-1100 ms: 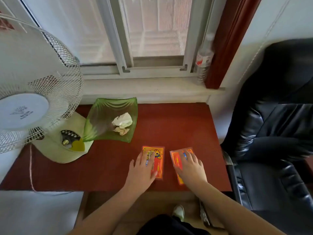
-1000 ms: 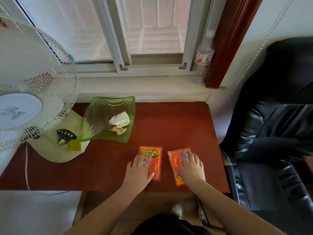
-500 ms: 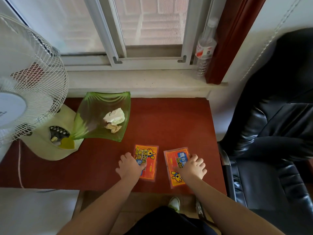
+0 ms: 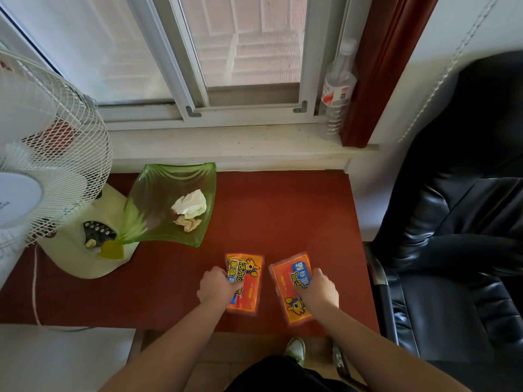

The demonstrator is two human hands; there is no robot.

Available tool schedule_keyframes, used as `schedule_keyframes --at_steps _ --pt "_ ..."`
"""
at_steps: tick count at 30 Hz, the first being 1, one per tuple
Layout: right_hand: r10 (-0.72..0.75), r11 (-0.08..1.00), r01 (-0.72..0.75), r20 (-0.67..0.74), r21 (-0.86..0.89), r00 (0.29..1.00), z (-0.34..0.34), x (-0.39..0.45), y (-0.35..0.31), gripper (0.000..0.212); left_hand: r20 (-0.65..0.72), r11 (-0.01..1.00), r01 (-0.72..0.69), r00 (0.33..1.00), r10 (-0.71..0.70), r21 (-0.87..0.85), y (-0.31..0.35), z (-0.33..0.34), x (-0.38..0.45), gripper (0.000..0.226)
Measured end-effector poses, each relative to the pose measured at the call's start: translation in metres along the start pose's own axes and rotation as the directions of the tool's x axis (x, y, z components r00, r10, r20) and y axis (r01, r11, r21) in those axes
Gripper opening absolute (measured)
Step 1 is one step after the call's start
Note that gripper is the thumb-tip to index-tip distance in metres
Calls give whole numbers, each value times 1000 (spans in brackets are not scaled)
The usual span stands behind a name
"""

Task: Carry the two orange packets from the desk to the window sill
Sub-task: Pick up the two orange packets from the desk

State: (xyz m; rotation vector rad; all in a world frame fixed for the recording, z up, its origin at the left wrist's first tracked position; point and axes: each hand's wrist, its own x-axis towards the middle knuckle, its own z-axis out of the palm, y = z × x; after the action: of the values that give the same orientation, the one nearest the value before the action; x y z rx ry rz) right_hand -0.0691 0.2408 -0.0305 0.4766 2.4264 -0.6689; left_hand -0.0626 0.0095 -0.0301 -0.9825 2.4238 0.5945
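Two orange packets lie side by side near the front edge of the red-brown desk [image 4: 283, 210]. My left hand [image 4: 216, 284] is curled over the left edge of the left packet [image 4: 249, 278], fingers closed on it. My right hand [image 4: 319, 287] grips the right side of the right packet [image 4: 285, 278], which is tilted a little. Both packets look slightly raised and blurred, still close to the desk top. The pale window sill [image 4: 226, 145] runs along the far side of the desk, below the window frame.
A green glass dish [image 4: 158, 188] with crumpled paper sits at the desk's back left. A white fan [image 4: 42, 165] stands at the left. A clear plastic bottle [image 4: 338, 91] stands at the sill's right end. A black leather chair [image 4: 452, 236] is on the right.
Both hands were lying flat on the packets; now the fingers have curled and closed on the packets' edges. The camera view has tilted closer to the window.
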Motion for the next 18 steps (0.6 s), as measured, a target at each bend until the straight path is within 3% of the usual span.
schedule_keyframes --at_steps 2,5,9,13,18 --pt "-33 989 28 29 146 999 -4 1 5 39 0 992 -39 999 40 -121 -2 -1 0 40" --pt "-87 963 66 69 261 994 -10 1 13 29 -5 964 -83 996 85 -253 -5 -5 1 43" --pt "-125 888 55 125 456 984 -12 -2 15 23 144 851 -20 983 112 -525 -11 -14 2 43" --pt "-136 784 41 107 620 985 -17 -12 11 19 330 719 76 918 220 -691 -19 -28 1 29" --pt "-141 689 39 81 724 987 -27 -34 2 17 372 627 46 838 400 -778 -17 -54 2 27"
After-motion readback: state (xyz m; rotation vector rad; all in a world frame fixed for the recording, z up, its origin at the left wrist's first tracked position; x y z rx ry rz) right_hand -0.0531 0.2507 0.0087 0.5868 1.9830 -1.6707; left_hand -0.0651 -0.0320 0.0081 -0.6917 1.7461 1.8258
